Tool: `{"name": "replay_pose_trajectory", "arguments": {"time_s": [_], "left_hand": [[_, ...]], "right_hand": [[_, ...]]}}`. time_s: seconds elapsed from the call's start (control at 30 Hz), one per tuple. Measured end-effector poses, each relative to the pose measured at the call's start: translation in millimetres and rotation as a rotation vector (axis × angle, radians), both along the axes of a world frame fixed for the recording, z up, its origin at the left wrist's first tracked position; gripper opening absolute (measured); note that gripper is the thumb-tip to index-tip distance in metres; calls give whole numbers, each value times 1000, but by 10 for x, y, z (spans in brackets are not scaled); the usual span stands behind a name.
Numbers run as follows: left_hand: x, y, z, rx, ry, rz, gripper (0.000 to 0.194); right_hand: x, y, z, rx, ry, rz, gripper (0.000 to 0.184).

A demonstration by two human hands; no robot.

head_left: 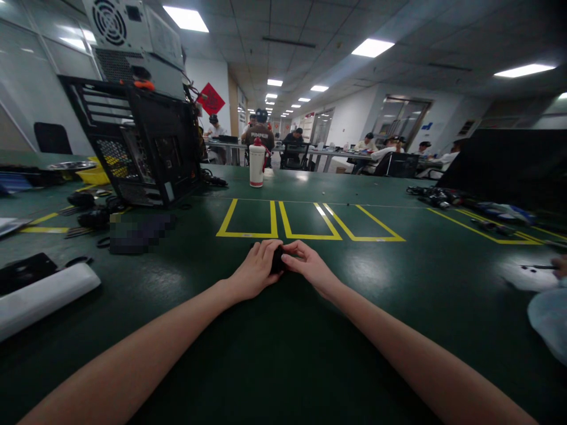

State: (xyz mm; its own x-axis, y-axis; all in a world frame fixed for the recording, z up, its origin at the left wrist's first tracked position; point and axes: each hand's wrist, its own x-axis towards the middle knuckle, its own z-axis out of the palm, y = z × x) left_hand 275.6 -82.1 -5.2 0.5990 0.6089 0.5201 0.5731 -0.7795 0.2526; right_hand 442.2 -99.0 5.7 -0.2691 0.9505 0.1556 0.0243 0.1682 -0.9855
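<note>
A small black rounded object (277, 261) is between my hands, low over the green table (279, 354). My left hand (257, 267) is wrapped round its left side, fingers curled over the top. From the right, my right hand (308, 267) closes on the object, with thumb and fingertips at its edge. Most of the object is hidden by my fingers, so its kind cannot be made out. Just beyond my hands, yellow tape outlines (310, 237) mark the tabletop.
To the left stand an open black computer case (150, 147), a blurred dark item (142, 233) and a long white piece (48, 298). A white cup (256, 165) is farther back. Cables (436, 196) lie at right, near another person's hand (560, 265). People sit in the background.
</note>
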Motion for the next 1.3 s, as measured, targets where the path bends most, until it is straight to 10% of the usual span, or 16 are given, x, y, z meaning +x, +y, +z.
{"name": "replay_pose_trajectory", "arguments": {"time_s": [1.3], "left_hand": [[-2,-8,3,-13,16,7,60]], "right_hand": [[4,-30,8,-29,-18,-9,32]]}}
